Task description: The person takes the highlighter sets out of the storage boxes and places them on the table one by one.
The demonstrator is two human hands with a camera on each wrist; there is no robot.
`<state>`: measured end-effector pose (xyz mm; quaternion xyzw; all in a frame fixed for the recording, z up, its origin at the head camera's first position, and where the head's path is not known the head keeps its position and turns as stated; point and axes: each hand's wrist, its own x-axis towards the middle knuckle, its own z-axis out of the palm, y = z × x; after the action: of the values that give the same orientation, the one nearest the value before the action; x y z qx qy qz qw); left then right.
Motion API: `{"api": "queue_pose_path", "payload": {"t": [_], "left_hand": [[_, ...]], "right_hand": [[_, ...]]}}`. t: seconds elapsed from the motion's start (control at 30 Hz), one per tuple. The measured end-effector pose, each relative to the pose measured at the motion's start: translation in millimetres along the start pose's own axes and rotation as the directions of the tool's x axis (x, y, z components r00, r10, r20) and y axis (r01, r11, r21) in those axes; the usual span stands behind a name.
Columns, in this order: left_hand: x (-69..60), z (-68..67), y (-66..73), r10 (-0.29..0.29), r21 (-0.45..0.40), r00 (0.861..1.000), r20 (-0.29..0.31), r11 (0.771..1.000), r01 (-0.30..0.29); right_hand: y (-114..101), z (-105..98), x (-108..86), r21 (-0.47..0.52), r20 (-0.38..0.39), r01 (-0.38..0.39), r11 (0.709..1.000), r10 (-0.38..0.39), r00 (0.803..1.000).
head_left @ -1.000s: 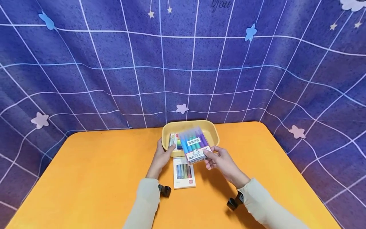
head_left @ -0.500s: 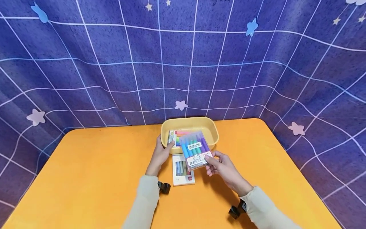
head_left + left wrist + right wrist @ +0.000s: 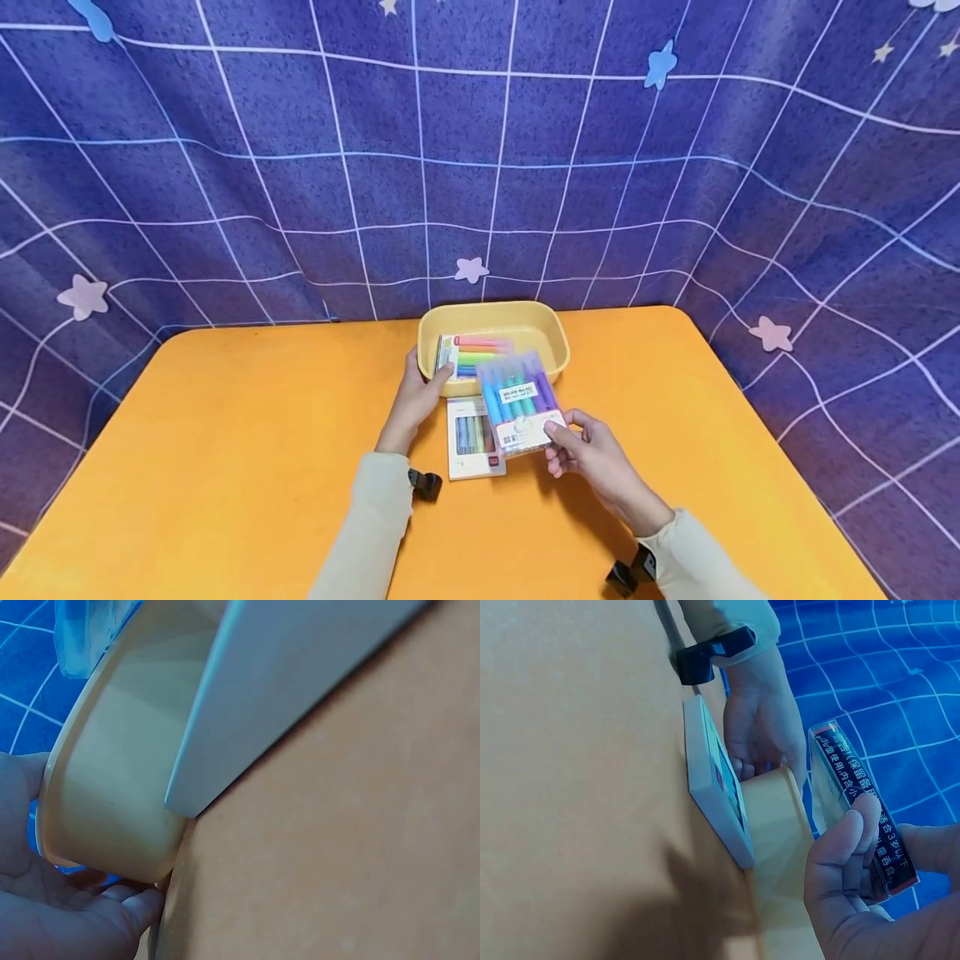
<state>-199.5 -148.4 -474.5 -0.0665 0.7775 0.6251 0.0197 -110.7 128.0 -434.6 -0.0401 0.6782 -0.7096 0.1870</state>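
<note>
My right hand (image 3: 600, 467) pinches a clear pack of blue, green and purple markers (image 3: 519, 405) by its lower right corner, tilted above the table. In the right wrist view the same pack (image 3: 862, 810) shows its dark printed edge between thumb and fingers. My left hand (image 3: 411, 404) grips the left end of a yellow tray (image 3: 561, 354), thumb over the rim; in the left wrist view its fingers curl beneath the tray (image 3: 120, 780). Inside the tray lies a pack of rainbow-coloured pens (image 3: 472, 354). A white box with a window (image 3: 476, 467) lies in front, partly covered by the held pack.
The orange table (image 3: 247, 467) stretches to both sides of the arms. Behind it hangs a blue curtain (image 3: 390, 200) with white grid lines and stars, close to the tray's far side.
The held marker pack has moved slightly right and toward the front, uncovering more of the rainbow pens. The left hand keeps its grip on the tray. The head view has shifted slightly.
</note>
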Motion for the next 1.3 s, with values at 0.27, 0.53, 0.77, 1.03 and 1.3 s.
{"api": "queue_pose_path", "payload": {"t": [0.27, 0.53, 0.77, 1.03, 1.3], "left_hand": [[0.9, 0.0, 0.4, 0.002, 0.012, 1.000, -0.004, 1.000, -0.002], [0.3, -2.6, 0.9, 0.002, 0.023, 1.000, 0.009, 1.000, -0.002], [-0.5, -2.6, 0.6, 0.015, 0.007, 1.000, 0.013, 1.000, -0.015], [0.5, -1.8, 0.1, 0.010, 0.014, 1.000, 0.014, 1.000, -0.010], [1.2, -0.1, -1.8, -0.007, 0.019, 1.000, 0.006, 1.000, 0.007]], "right_hand": [[5, 1, -7.7, 0.004, -0.003, -0.013, 1.000, 0.013, 1.000], [7, -1, -17.9, 0.012, 0.003, -0.020, 1.000, 0.020, 1.000], [12, -3, -24.1, 0.011, -0.006, -0.035, 0.999, 0.035, 0.999], [18, -4, -26.4, 0.015, -0.020, -0.046, 0.999, 0.046, 0.999], [27, -7, -25.9, 0.018, -0.056, -0.062, 0.998, 0.063, 0.996]]}}
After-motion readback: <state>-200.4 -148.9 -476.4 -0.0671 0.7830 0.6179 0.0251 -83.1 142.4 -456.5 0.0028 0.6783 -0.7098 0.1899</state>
